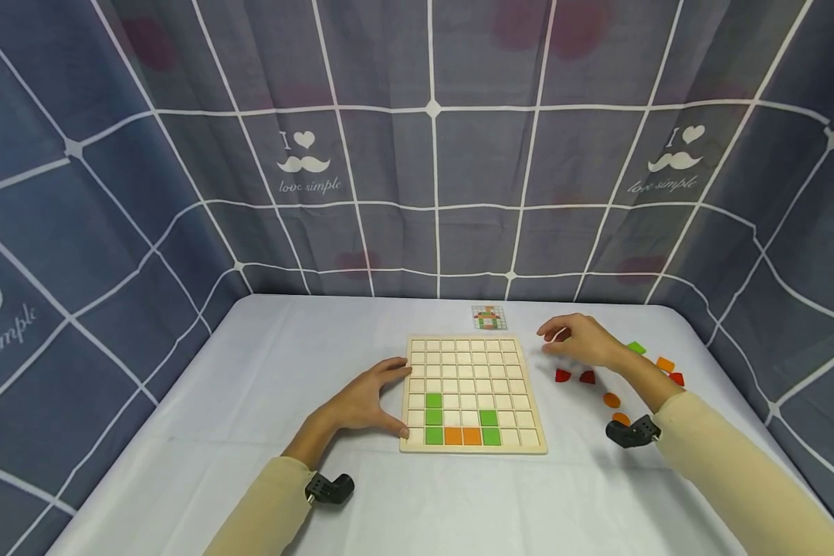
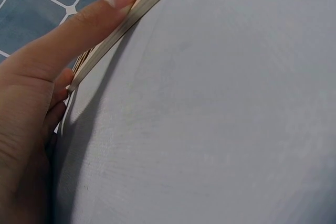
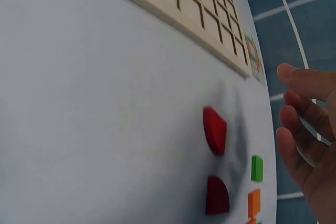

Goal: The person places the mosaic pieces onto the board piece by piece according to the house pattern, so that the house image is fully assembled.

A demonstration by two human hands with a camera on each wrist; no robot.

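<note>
With the left hand (image 1: 361,403) just resting flat-fingered against the board (image 1: 471,395) at 9 o'clock and the right hand (image 1: 584,341) hovering loose and empty over the red pieces (image 1: 563,376) on the desk (image 1: 250,371), I figured a clumsy reach could've knocked them away.

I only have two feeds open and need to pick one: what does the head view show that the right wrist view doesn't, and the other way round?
Only the head view shows the left hand resting against the left edge of the wooden grid board, the green tiles and orange tiles set in its bottom rows, and two orange round pieces. Only the right wrist view shows the right hand's fingers close up, loosely spread, holding nothing. Both show the board, the two red pieces, the loose green square, the pattern card and the right hand.
</note>
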